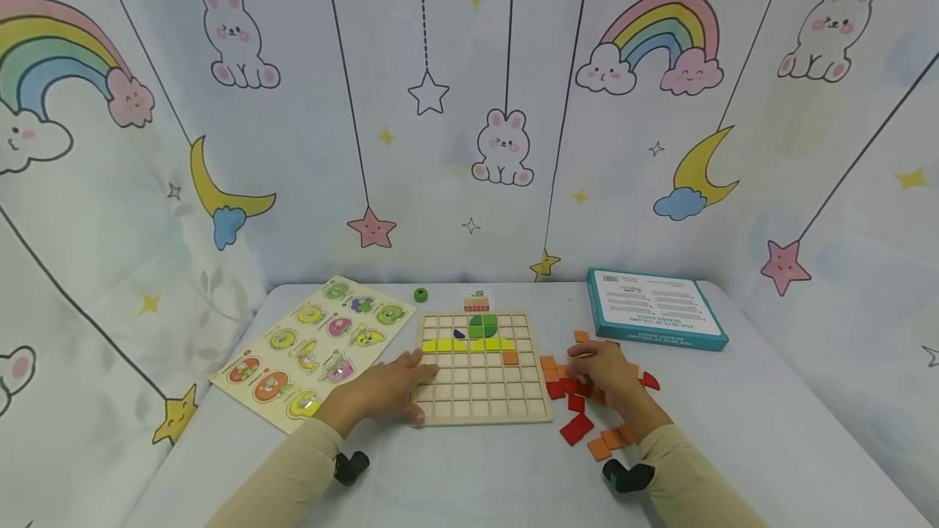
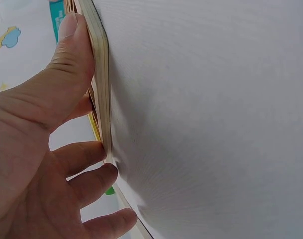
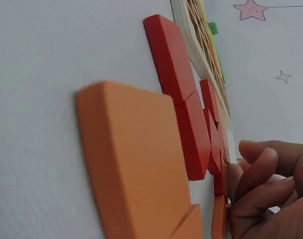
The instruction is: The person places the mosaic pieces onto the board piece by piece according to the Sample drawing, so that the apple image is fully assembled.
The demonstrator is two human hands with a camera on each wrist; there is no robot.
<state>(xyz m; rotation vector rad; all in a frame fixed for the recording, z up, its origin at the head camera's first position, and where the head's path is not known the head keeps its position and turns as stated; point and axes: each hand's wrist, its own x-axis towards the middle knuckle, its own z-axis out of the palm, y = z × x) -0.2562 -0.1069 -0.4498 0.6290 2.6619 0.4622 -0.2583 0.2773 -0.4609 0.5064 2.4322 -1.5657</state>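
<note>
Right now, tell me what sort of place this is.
Probably a children's play or learning corner, perhaps indoors: a white backdrop printed with rabbits and rainbows, a square pale-wood grid board, and a cream board with colourful fruit shapes.

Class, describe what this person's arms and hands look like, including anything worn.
The left sleeve and right sleeve are long, plain and beige. Beside each is a small dark device, with no visible cable. The left hand and right hand wear no gloves; no rings show.
</note>
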